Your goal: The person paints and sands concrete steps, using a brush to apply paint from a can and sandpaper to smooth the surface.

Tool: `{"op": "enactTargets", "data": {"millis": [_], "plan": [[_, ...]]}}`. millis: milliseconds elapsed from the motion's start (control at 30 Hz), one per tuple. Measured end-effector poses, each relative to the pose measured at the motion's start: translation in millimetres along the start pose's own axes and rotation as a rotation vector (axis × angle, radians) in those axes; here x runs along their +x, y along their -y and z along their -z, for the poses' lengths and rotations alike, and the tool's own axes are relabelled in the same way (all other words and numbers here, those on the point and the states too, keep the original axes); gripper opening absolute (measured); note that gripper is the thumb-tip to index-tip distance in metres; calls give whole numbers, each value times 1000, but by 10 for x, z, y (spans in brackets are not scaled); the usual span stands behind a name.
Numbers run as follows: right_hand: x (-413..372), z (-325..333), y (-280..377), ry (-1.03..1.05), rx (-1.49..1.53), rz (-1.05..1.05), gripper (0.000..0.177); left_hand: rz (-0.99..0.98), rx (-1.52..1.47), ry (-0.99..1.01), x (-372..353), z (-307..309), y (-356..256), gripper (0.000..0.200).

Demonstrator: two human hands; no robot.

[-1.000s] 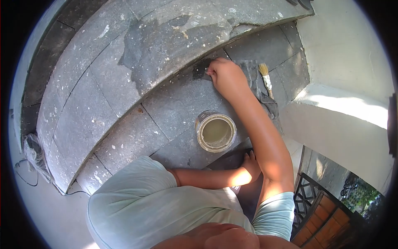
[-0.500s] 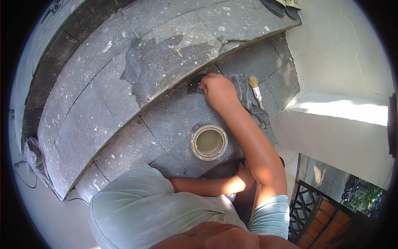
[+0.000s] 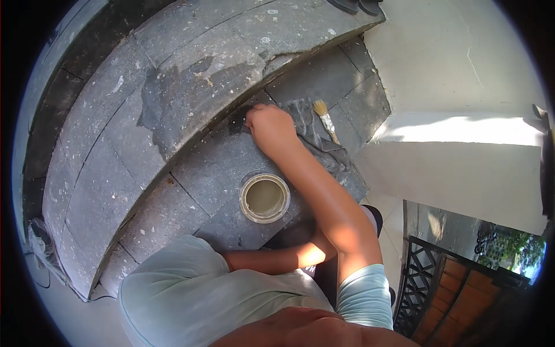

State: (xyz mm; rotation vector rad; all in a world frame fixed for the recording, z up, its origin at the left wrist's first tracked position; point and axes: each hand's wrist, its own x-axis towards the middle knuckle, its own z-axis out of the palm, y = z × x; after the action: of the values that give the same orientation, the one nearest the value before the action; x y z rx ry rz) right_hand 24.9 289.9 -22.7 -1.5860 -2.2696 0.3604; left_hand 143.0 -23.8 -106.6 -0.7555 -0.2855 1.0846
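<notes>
My right hand (image 3: 270, 124) is closed, fingers curled down against the grey tiles at the foot of the step. A dark damp-looking patch lies by the fingertips; whatever they grip is hidden beneath them. Just right of this hand, a crumpled dark grey rag (image 3: 335, 155) is spread on the tiles. A paintbrush (image 3: 326, 121) with pale bristles and a whitish, smeared handle rests on the rag's right side. Nearer my body stands an open can (image 3: 265, 198) with dull greenish-beige contents. My left forearm (image 3: 263, 261) crosses my lap, and its hand is hidden behind my right arm.
A curved stone step (image 3: 115, 144) with pale splatters and a darker patch rises ahead and left. A white wall (image 3: 451, 173) bounds the right. Dark footwear (image 3: 347, 4) sits on the step's far end; crumpled clear plastic (image 3: 43, 246) lies far left.
The whole scene has shifted left in the view as my head turned. My right hand stays curled at the same spot by the step. My left hand has become hidden behind my right arm.
</notes>
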Motion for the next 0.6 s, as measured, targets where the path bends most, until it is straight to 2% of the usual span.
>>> {"op": "enactTargets", "data": {"millis": [100,233,333,467,533,600], "plan": [[0,17,33,24,23,-46,7,220,329,-256,-125,-13,-221,37],[17,3,96,17,27,-36,8,357,596,-280,-182,1,-337,39],[33,-52,183,-7,16,3,9,432,981,-194,-201,9,-417,42],[104,-70,176,5,6,58,9,493,1939,113,-225,53,-502,45],[148,-61,162,26,24,45,10,490,2173,205,-207,95,-512,46],[157,-81,145,32,44,36,11,495,2280,246,-208,136,-504,48]]}}
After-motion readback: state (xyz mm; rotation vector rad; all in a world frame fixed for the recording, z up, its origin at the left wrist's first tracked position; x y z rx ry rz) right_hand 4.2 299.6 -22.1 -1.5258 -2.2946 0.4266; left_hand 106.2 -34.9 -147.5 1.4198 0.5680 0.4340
